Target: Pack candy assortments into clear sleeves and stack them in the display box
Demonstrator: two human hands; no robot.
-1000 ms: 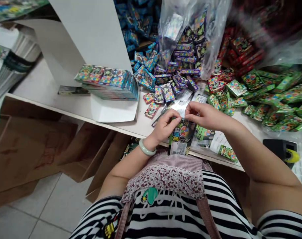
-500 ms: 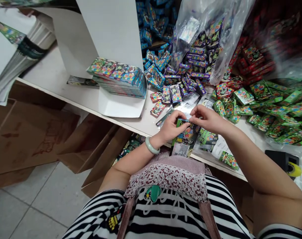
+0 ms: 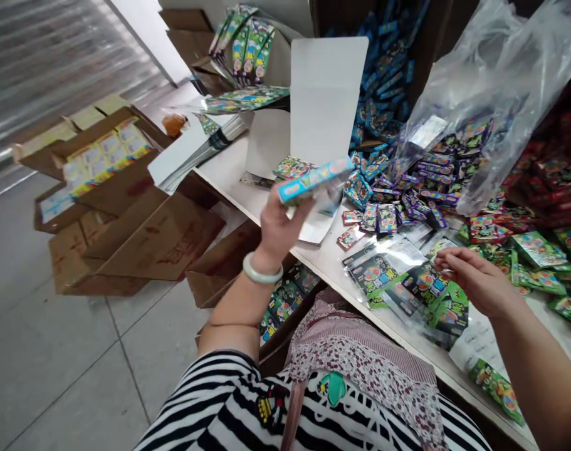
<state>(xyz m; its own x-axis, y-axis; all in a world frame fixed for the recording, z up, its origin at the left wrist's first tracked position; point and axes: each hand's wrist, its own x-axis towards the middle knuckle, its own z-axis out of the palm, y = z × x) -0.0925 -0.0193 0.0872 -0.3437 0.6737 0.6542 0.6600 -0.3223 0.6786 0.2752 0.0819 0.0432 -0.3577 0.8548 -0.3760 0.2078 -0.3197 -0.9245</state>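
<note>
My left hand (image 3: 281,227) grips a flat row of small candy boxes (image 3: 316,180), its light-blue side facing up; motion blurs it slightly. It is held in front of an open white display box (image 3: 330,94), where more candy boxes (image 3: 292,166) lie stacked, partly hidden behind the held row. My right hand (image 3: 476,279) hovers over printed clear plastic bags (image 3: 424,282) at the table's front. Its fingers are loosely bent, and I see nothing in them. Purple and red loose candy boxes (image 3: 378,218) lie between the hands.
Heaps of blue candy boxes (image 3: 382,94), purple ones (image 3: 435,166) under a clear bag (image 3: 506,81), red ones and green ones (image 3: 539,250) line the back and right. Folded display cartons (image 3: 195,150) lie left. Brown cartons (image 3: 158,241) stand on the floor.
My hands have parted: the left has moved left to the display box with the candy-box row, while the right stays over the plastic bags. The view has swung left.
</note>
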